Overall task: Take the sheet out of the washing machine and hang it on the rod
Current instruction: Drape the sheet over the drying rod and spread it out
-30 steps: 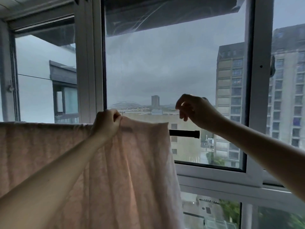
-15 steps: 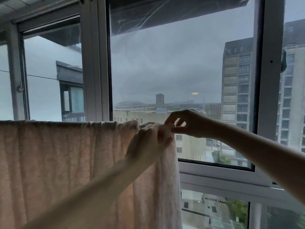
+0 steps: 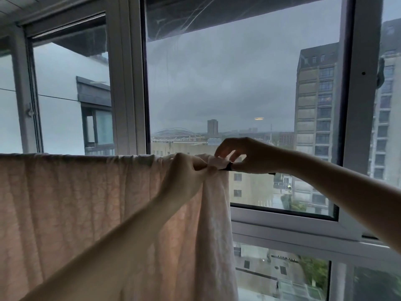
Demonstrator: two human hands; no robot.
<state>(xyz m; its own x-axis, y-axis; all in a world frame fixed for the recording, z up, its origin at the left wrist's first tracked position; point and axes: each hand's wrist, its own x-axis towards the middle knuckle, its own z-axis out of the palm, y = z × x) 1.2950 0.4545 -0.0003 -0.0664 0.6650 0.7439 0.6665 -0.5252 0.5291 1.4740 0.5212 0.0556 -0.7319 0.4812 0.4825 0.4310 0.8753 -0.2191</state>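
Left hand curled tight on bunched top edge of pale pink sheet, gripping fabric just below top fold, forearm reaching up from bottom left. Right hand touching same corner from other side: thumb and fingertips pinching small fold of sheet at its right end, other fingers arched above. Hands nearly touching, w/ fabric between. Short dark bit of rod showing just beside right thumb; rest hidden under cloth. Sheet draped over rod at approx chest height, spread from left edge of view to centre, hanging in soft vertical folds down past bottom of view, right edge falling straight below left hand. Behind: white window frame w/ large glass panes, grey overcast sky, tall apartment block at right, low buildings and domed roof in distance.
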